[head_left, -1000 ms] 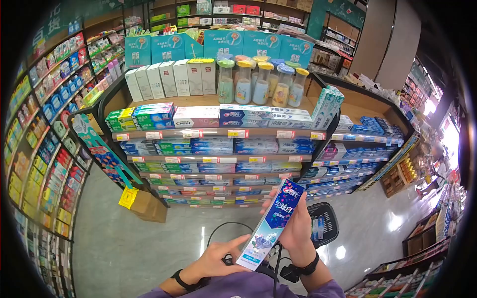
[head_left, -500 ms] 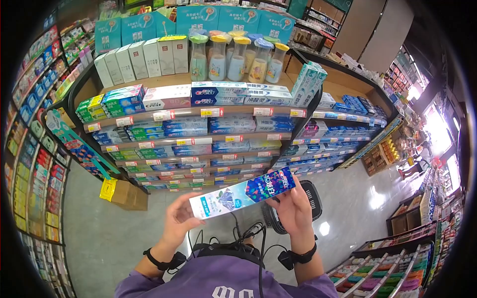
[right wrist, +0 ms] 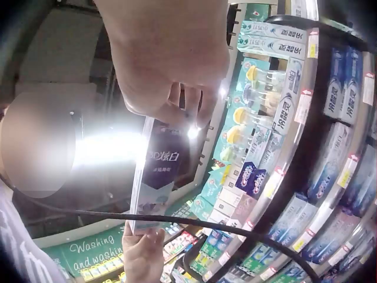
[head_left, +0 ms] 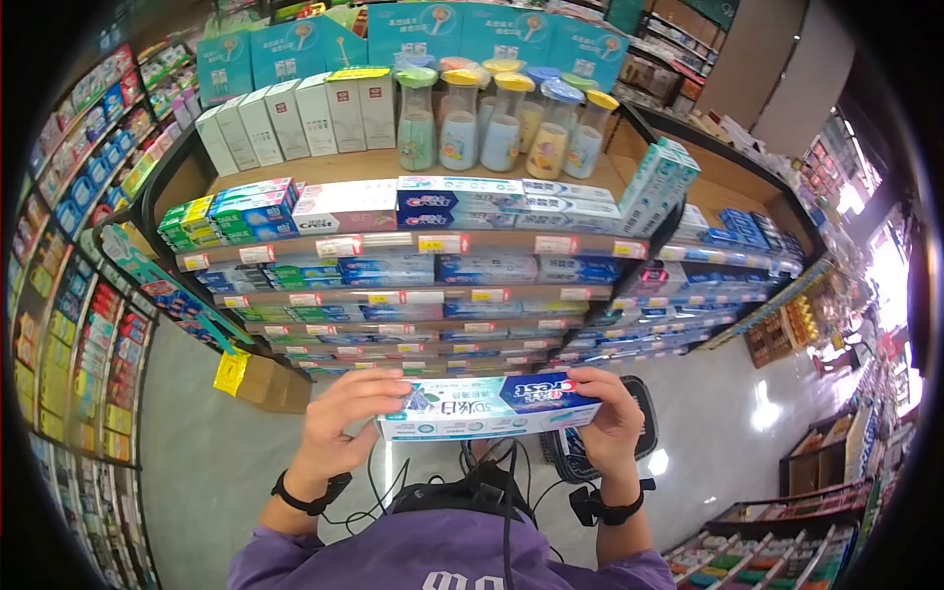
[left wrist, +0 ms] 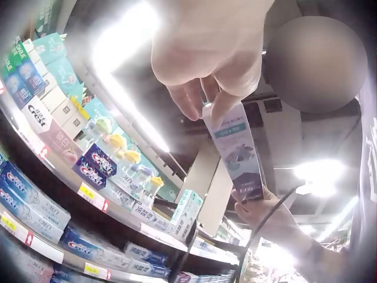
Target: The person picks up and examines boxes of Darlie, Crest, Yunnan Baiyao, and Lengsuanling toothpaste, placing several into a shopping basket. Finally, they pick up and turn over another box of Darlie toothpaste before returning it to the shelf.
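A long Crest toothpaste box (head_left: 492, 407) lies level between both hands in the head view, its narrow printed side turned up. My left hand (head_left: 339, 423) grips the white end, fingers over the far edge and thumb beneath. At the dark blue end my right hand (head_left: 612, 425) holds it with curled fingers. The left wrist view shows the box (left wrist: 237, 150) from below, with the left hand (left wrist: 209, 53) at its near end and the right hand (left wrist: 265, 209) at the other. In the right wrist view the box (right wrist: 159, 171) spans between the two hands.
Ahead stands a shelf unit (head_left: 383, 244) stacked with toothpaste boxes, with lidded jugs (head_left: 501, 123) on top. A black shopping basket (head_left: 644, 418) sits on the floor behind the right hand. A cardboard carton (head_left: 275, 383) stands at left. Black cables (head_left: 506, 492) hang in front of the body.
The toothpaste box has swung from a steep slant to level, and another side has turned up. My left hand moved left and now grips its end. The right hand stayed on the other end.
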Action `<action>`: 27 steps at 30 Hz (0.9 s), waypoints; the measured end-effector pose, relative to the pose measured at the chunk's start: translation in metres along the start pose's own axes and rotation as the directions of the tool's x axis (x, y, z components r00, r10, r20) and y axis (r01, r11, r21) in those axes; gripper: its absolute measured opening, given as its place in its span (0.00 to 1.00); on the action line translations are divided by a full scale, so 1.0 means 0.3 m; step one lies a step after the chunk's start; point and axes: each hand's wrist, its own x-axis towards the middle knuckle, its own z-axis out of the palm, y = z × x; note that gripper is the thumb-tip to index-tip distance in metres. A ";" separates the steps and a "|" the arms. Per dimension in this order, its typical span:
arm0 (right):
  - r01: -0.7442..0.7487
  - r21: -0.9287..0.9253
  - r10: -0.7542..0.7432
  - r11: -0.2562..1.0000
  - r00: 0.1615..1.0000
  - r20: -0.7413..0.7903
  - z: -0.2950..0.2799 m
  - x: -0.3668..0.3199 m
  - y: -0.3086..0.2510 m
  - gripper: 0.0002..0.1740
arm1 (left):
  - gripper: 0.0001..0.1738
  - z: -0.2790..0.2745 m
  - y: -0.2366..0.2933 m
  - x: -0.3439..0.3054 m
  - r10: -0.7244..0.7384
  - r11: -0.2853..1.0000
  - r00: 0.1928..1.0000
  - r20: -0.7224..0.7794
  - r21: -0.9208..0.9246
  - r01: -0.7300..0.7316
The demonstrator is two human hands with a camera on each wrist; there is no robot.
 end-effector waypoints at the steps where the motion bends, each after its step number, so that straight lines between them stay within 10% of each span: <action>1: 0.034 -0.009 -0.034 0.999 0.999 -0.005 -0.006 0.029 0.031 0.25 | 0.21 0.001 -0.021 0.020 0.041 0.999 0.999 0.004 0.028 -0.041; 9: 0.061 0.100 -0.064 0.993 0.998 0.025 -0.077 0.371 0.262 0.33 | 0.24 0.040 -0.177 0.253 -0.064 0.998 0.997 -0.049 0.022 0.065; 13: -0.168 0.775 0.466 0.609 0.867 -0.178 -0.047 0.532 0.305 0.55 | 0.28 0.110 -0.213 0.427 0.017 0.998 0.998 -0.064 0.066 -0.013; 16: -0.114 0.924 0.456 0.365 0.887 -0.071 -0.002 0.645 0.254 0.55 | 0.23 0.196 -0.224 0.552 0.311 0.933 0.950 0.019 0.187 -0.309; 19: -0.362 0.859 0.306 0.363 0.917 0.257 -0.019 0.724 0.184 0.62 | 0.20 0.276 -0.252 0.663 0.538 0.785 0.839 0.076 0.318 -0.532; 23: -0.601 0.468 0.174 0.648 0.716 0.676 -0.074 0.819 0.223 0.68 | 0.19 0.329 -0.298 0.746 0.595 0.706 0.802 0.058 0.439 -0.556; 25: -0.555 0.252 0.185 0.793 0.613 0.768 -0.117 0.878 0.257 0.66 | 0.17 0.332 -0.309 0.755 0.565 0.694 0.822 0.078 0.494 -0.524; 27: -0.650 0.329 0.235 0.685 0.625 0.744 -0.116 0.919 0.262 0.56 | 0.18 0.332 -0.313 0.760 0.489 0.755 0.870 0.056 0.472 -0.455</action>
